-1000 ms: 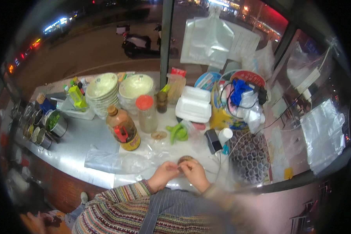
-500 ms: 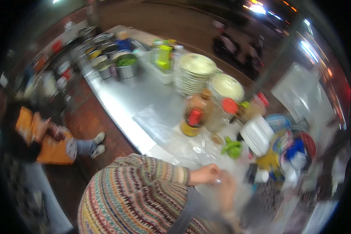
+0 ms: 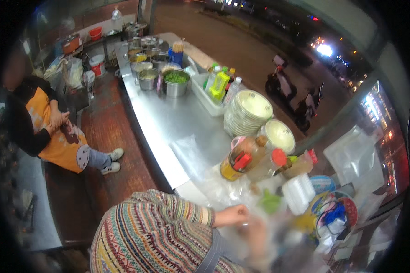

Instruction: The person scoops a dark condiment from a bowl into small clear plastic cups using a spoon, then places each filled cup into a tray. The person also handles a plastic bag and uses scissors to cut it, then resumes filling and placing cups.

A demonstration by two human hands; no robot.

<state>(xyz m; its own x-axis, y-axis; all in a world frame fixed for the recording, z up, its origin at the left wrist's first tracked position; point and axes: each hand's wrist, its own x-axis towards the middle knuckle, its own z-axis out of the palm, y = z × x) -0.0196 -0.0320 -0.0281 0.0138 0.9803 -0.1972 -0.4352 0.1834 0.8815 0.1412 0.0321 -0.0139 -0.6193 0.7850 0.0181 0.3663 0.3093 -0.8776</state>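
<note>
My left hand (image 3: 232, 215), at the end of a striped knit sleeve, is closed low over the near end of the counter. Its fingertips meet at something small and pale that I cannot make out. My right hand (image 3: 257, 234) is right beside it, smeared, so its fingers cannot be read. Just beyond the hands lies crumpled clear plastic (image 3: 230, 191). A green, blurred item (image 3: 270, 202) sits to their right, near a white foam box (image 3: 299, 194). Farther off stand a red-lidded jar (image 3: 269, 164) and a yellow-based container (image 3: 232, 168).
Wrapped bowl stacks (image 3: 248, 111) line the counter's far side. Metal pots, one with chopped greens (image 3: 175, 82), and a white bottle tray (image 3: 206, 93) stand farther left. A person in an orange apron (image 3: 54, 127) stands on the floor at left. A full bin (image 3: 335, 214) is at right.
The view has swung, so the counter and its things appear lower and farther right. My hands remain close together. The person at left still has hands joined at the front.
</note>
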